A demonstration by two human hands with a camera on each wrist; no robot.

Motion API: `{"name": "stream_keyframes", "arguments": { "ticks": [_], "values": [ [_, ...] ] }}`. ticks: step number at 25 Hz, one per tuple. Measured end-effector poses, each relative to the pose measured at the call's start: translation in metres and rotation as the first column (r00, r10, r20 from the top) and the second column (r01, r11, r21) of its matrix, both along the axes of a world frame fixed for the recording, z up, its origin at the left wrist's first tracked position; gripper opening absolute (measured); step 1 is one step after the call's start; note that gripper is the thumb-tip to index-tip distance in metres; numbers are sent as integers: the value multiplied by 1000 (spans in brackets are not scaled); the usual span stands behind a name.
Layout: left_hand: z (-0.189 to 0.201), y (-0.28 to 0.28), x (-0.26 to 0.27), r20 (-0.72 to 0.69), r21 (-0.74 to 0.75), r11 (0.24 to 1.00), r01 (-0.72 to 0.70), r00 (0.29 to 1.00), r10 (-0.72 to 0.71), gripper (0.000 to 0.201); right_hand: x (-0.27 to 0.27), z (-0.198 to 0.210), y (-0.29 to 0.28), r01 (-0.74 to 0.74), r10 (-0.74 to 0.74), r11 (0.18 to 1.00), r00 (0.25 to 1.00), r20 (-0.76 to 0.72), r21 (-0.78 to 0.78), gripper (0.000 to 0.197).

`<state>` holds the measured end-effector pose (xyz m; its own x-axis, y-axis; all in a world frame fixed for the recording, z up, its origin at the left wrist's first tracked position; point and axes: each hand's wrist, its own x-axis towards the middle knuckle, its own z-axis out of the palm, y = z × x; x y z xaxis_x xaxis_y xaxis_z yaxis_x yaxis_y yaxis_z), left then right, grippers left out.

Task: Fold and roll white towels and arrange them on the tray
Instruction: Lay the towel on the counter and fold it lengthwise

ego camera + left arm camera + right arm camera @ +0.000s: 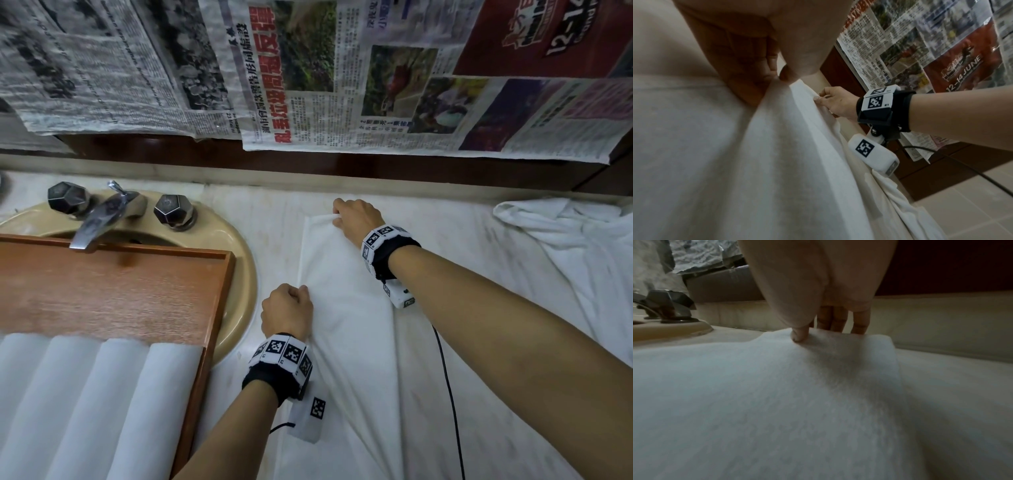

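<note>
Mid-fold: towel (346,308) lay flat on counter, 3 o'clock of tray (219,294). Left hand (287,311) pinched near edge, right hand (356,219) pinched far corner. Next probably: align edges, flatten, then roll.

Left hand (287,311) lies near the body, fingers curled, thumb and fingertips pinched together. Right hand (356,219) is extended farther forward, thumb (799,335) pressed down, fingers (831,321) curled beneath. Both forearms bare, each wrist banded.
</note>
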<state>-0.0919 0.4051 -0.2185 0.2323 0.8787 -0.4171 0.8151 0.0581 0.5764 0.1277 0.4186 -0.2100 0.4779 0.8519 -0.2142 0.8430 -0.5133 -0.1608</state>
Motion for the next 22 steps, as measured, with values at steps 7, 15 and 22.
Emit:
{"name": "stream_keyframes", "arguments": {
  "ticks": [7, 15, 22],
  "values": [
    [3, 11, 9, -91, -66, 997, 27, 995, -33, 30, -42, -1, -76, -650, 646, 758, 759, -83, -48, 64],
    [1, 21, 13, -169, -123, 992, 23, 985, -44, 35, -16, 2, -41, -538, 540, 826, 841, -35, -170, 66],
    [14, 18, 13, -161, -112, 994, 17, 986, -35, 32, -19, 7, -118, -216, 201, 937, 976, -83, -273, 68]
  ]
}}
